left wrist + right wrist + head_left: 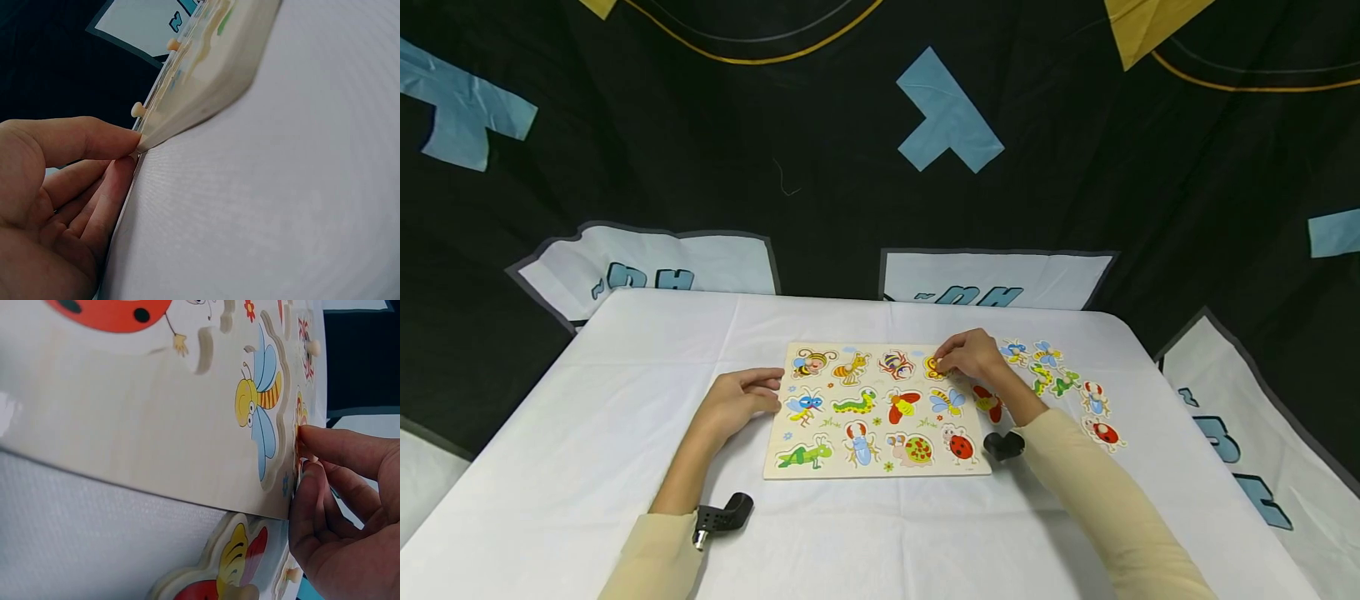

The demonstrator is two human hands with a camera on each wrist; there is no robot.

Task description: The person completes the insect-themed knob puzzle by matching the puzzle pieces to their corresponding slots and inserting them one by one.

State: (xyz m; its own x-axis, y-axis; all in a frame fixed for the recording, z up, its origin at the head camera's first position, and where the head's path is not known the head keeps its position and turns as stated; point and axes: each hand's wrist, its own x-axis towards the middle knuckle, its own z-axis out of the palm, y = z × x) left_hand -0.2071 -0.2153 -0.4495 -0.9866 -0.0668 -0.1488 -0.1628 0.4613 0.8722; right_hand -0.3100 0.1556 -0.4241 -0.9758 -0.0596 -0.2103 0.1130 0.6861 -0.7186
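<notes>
A wooden peg puzzle board [925, 472] with printed insects lies flat on the white table. At its left edge, my left hand [730, 406] grips the rim between thumb and fingers, close by two small knobs in the left wrist view. Over the top right of the board, my right hand [973, 352] pinches a yellow puzzle piece [932, 368] with thumb and fingertips; its fingers partly hide it. A spider piece [306, 353] with a knob sits nearby in the right wrist view. Below the held piece is the bee-shaped recess [262, 406].
Right of the board lies a red-and-yellow winged piece [988, 402], close to the right forearm. Farther right are several loose pieces, among them a ladybug [1103, 432], a beetle [1095, 400] and a green grasshopper [1064, 382]. A dark printed cloth [820, 192] hangs behind the table [850, 542].
</notes>
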